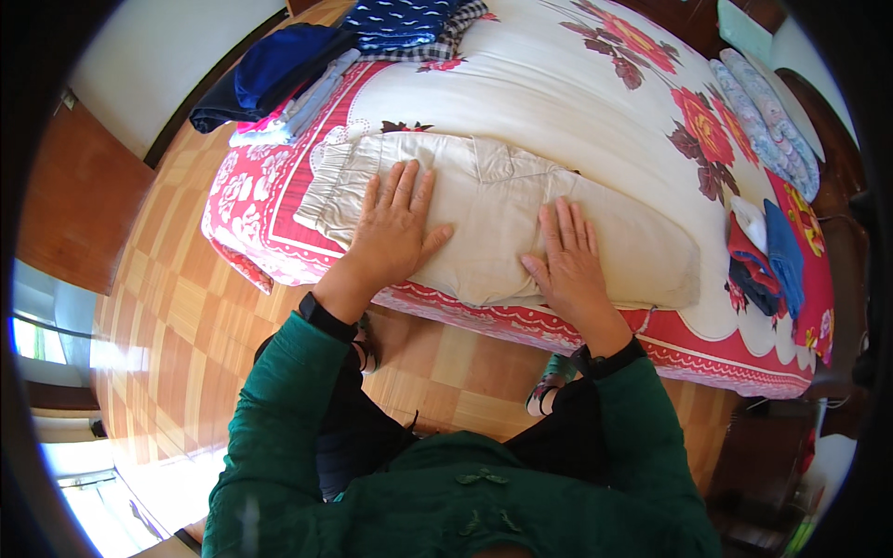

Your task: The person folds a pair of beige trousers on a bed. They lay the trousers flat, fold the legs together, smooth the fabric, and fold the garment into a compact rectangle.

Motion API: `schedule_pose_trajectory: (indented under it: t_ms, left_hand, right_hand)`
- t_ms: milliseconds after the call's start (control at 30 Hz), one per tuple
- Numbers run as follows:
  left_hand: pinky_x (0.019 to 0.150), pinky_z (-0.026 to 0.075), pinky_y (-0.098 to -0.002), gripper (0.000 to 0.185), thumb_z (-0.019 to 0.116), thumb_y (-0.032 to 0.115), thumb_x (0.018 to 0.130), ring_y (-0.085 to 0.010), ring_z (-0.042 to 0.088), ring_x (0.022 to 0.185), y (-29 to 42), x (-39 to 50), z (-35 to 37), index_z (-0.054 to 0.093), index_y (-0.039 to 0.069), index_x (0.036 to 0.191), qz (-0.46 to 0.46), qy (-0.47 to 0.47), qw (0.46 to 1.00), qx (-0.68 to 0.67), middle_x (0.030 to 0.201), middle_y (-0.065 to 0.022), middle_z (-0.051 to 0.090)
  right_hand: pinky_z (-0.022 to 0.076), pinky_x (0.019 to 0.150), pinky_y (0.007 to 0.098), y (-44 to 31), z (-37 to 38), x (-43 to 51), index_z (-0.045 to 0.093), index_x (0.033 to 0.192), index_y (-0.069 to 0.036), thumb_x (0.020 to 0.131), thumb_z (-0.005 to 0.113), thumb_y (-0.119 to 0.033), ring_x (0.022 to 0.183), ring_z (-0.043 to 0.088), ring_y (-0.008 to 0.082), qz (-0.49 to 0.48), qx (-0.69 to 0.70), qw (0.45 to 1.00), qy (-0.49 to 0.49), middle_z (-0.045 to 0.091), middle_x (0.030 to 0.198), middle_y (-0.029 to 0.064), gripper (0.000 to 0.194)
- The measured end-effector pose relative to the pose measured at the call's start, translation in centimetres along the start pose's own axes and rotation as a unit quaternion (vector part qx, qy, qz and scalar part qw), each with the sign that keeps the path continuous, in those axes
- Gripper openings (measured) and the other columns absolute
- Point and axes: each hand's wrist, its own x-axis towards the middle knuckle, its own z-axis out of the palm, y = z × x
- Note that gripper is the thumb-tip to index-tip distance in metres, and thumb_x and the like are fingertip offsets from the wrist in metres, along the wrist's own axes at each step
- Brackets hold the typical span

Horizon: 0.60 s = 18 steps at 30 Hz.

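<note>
Beige trousers point(488, 202) with an elastic waistband lie flat across the near edge of a bed, the waistband to the left and a pocket on the upper side. They look folded lengthwise, one leg over the other. My left hand point(398, 220) rests palm down on the cloth near the waistband, fingers spread. Farther along the leg my right hand point(568, 261) also presses flat, its fingers pointing away from me. Neither hand grips the fabric. A drawstring end point(645, 319) hangs out below the trousers' lower edge at the right.
Folded clothes point(293, 77) are stacked at the bed's left corner, beside a folded dark blue patterned garment point(398, 28). Small rolled or folded garments point(757, 258) lie at the right, near a rolled floral quilt point(771, 125). A floral sheet point(614, 111) covers the bed. Wooden flooring point(188, 300) surrounds it.
</note>
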Motion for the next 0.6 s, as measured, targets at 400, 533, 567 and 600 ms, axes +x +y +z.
schedule_pose_trajectory:
  t_ms: [400, 533, 567, 600]
  left_hand:
    - [0.118, 0.010, -0.0499, 0.071, 0.045, 0.046, 0.095, -0.0363, 0.020, 0.145, 6.8, -0.3, 0.5, 0.036, -0.006, 0.143, 0.112, -0.006, 0.990, -0.086, 0.152, -0.0232, 0.029]
    - [0.118, 0.008, -0.0501, 0.074, 0.046, 0.045, 0.094, -0.0367, 0.019, 0.145, 7.6, -0.5, 0.3, 0.033, -0.009, 0.143, 0.102, -0.024, 0.989, -0.104, 0.152, -0.0239, 0.028]
    - [0.118, 0.007, -0.0506, 0.075, 0.046, 0.046, 0.094, -0.0368, 0.018, 0.145, 7.8, -0.8, 0.2, 0.032, -0.009, 0.143, 0.100, -0.026, 0.988, -0.111, 0.152, -0.0241, 0.028]
    - [0.118, 0.007, -0.0511, 0.076, 0.046, 0.047, 0.094, -0.0368, 0.018, 0.146, 8.2, -1.0, 0.1, 0.032, -0.009, 0.144, 0.103, -0.029, 0.987, -0.121, 0.152, -0.0242, 0.028]
  right_hand:
    - [0.0157, 0.117, 0.0487, -3.3, 0.3, 0.1, 0.032, 0.146, 0.001, 0.089, 0.055, -0.027, 0.144, 0.023, 0.0366, -0.070, 0.034, 0.997, 0.001, 0.028, 0.153, 0.0201, 0.068]
    - [0.0139, 0.118, 0.0490, -3.5, 0.7, -0.4, 0.031, 0.146, 0.003, 0.087, 0.055, -0.026, 0.144, 0.021, 0.0365, -0.068, 0.039, 0.997, -0.001, 0.028, 0.153, 0.0211, 0.070]
    - [0.0133, 0.118, 0.0491, -3.6, 1.0, -0.5, 0.031, 0.146, 0.003, 0.087, 0.053, -0.027, 0.145, 0.021, 0.0367, -0.075, 0.030, 0.997, 0.000, 0.028, 0.153, 0.0217, 0.070]
    - [0.0128, 0.118, 0.0491, -3.8, 1.2, -0.6, 0.030, 0.146, 0.003, 0.087, 0.052, -0.027, 0.145, 0.020, 0.0368, -0.078, 0.019, 0.997, 0.000, 0.028, 0.153, 0.0222, 0.070]
